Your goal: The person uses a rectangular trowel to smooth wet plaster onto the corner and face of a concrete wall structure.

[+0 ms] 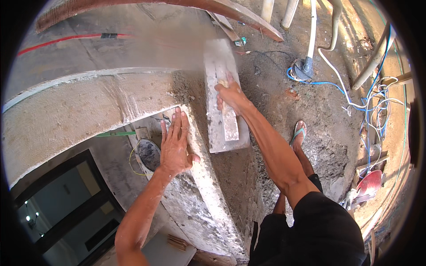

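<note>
My right hand (233,96) grips the handle of a plastering float (214,117), a long pale board smeared with cement. The float lies along the rough grey wall face (235,186), just right of the wall's corner. My left hand (174,144) is open, fingers stretched out, resting on the pale corner edge (205,177) of the wall opening. Fresh rough mortar (184,88) shows at the upper corner, between the two hands. Part of the view above the float is blurred.
A dark bucket (148,154) stands beyond the opening, above a dark-framed window (66,199). Poles (310,35), a blue cable (328,83) and tangled white hoses (381,102) occupy the right. A red basin (369,184) sits lower right. A curved reddish beam (213,8) crosses the top.
</note>
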Demonstrator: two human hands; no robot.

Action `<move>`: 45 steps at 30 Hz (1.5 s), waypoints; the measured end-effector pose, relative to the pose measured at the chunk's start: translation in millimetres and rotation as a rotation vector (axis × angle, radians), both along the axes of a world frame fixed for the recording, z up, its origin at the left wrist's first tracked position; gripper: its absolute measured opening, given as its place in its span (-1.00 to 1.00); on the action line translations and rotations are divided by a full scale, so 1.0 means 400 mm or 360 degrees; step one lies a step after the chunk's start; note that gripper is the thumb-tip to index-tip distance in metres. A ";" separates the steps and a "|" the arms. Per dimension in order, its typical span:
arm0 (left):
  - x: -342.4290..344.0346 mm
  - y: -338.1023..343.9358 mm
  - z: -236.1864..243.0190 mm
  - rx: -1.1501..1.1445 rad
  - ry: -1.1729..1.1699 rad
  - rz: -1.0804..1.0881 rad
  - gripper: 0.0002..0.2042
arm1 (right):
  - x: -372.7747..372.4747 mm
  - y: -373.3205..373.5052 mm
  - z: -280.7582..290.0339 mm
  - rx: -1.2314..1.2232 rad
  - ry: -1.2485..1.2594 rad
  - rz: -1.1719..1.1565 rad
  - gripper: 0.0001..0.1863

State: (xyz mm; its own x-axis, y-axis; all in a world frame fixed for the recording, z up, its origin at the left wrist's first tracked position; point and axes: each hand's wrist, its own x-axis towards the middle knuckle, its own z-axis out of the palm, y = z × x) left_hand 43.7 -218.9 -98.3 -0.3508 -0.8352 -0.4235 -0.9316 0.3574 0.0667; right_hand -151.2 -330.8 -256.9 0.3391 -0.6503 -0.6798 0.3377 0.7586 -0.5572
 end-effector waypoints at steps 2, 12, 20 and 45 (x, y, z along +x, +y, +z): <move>0.001 -0.009 0.017 0.0038 -0.0050 0.0001 0.43 | -0.010 0.024 0.034 0.0036 -0.0032 0.0002 -0.07; 0.006 0.007 0.017 -0.0046 0.0047 0.0079 0.37 | -0.005 0.235 0.061 0.0650 -0.0399 -0.0250 -0.31; -0.017 -0.009 -0.003 0.0092 -0.0108 0.0040 0.36 | -0.014 0.134 -0.015 0.0524 -0.0539 -0.0280 -0.38; -0.040 -0.009 0.011 0.0102 -0.0131 0.0105 0.52 | 0.023 -0.057 -0.007 0.0061 -0.0271 0.0094 -0.28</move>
State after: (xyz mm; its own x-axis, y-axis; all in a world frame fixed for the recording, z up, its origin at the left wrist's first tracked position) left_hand 27.9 -222.5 -94.0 -0.2576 -0.8256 -0.5020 -0.9562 0.2925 0.0097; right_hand -142.0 -353.6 -259.8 0.4880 -0.6005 -0.6334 0.3789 0.7995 -0.4660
